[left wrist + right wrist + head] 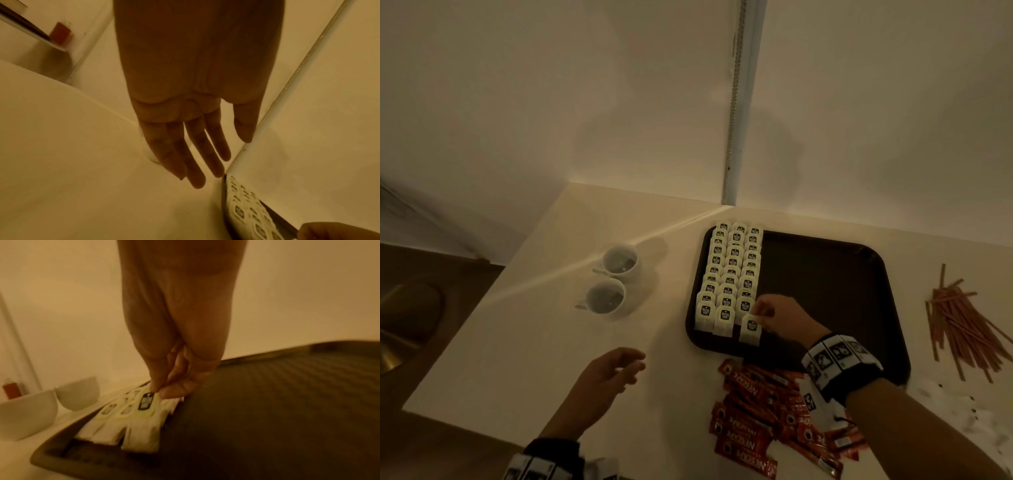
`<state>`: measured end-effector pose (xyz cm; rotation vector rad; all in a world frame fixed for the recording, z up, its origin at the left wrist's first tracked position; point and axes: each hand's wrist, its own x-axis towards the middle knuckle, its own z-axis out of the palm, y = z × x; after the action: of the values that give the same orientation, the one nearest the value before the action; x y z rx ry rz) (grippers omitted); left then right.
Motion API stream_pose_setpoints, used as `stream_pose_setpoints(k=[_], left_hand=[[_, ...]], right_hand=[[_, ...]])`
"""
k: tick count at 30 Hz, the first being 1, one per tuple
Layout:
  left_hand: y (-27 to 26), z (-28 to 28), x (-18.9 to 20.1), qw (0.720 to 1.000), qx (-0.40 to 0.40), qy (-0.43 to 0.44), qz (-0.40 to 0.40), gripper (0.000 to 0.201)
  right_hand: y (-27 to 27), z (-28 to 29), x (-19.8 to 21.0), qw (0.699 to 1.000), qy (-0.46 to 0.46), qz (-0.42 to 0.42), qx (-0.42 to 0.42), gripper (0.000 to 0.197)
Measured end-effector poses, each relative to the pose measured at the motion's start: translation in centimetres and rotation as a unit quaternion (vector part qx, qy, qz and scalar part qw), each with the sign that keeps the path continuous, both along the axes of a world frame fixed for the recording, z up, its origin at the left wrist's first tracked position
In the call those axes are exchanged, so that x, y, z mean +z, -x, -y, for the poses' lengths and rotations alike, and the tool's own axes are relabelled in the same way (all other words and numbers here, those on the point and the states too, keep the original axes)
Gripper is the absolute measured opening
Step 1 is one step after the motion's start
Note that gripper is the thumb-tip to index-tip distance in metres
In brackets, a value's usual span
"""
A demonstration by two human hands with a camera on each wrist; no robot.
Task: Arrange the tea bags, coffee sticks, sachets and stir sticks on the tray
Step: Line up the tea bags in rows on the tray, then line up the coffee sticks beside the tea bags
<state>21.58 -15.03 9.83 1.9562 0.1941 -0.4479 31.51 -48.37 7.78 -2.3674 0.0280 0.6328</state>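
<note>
The tea-bag stage is in hand and close to done. Three overlapping columns of tea bags (pixel 731 270) fill the left end of the dark tray (pixel 825 274), and the right hand (pixel 779 317) is setting one more tea bag (pixel 750 329) at the near end of the third column. Its fingers (pixel 158 382) pinch the top edge of that bag's tag against the thumb, while the bag's lower end lies on the tray floor, slightly proud of its neighbours.

The left hand (pixel 607 377) hovers over the bench (pixel 551 342) with its fingers loosely spread and nothing in them (idle, by the look of it).

Everything else still waits off the tray: the red coffee sticks (pixel 763 414) heaped on the bench at its near edge, the stir sticks (pixel 962 325) in a loose fan to its right, and what may be the white sachets (pixel 962 411) at the far right, too blurred to be sure. Two white cups (pixel 613 281) stand left of the tray.

The next move, I judge, calls for nudging this bag into line, letting go, then reaching for the coffee sticks to begin a row on the bare tray floor beside the tea bags.
</note>
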Motion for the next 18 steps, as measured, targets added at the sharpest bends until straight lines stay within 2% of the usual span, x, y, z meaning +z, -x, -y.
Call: stream_pose_setpoints(k=[5, 18], left_hand=[[1.5, -1.5, -0.8, 0.998, 0.042, -0.002, -0.043, 0.015], [1.9, -1.7, -0.5, 0.997, 0.056, 0.003, -0.055, 0.015]], right_hand=[[-0.2, -0.5, -1.3, 0.998, 0.002, 0.028, -0.049, 0.004], [-0.7, -1.9, -2.2, 0.996, -0.002, 0.058, -0.062, 0.004]])
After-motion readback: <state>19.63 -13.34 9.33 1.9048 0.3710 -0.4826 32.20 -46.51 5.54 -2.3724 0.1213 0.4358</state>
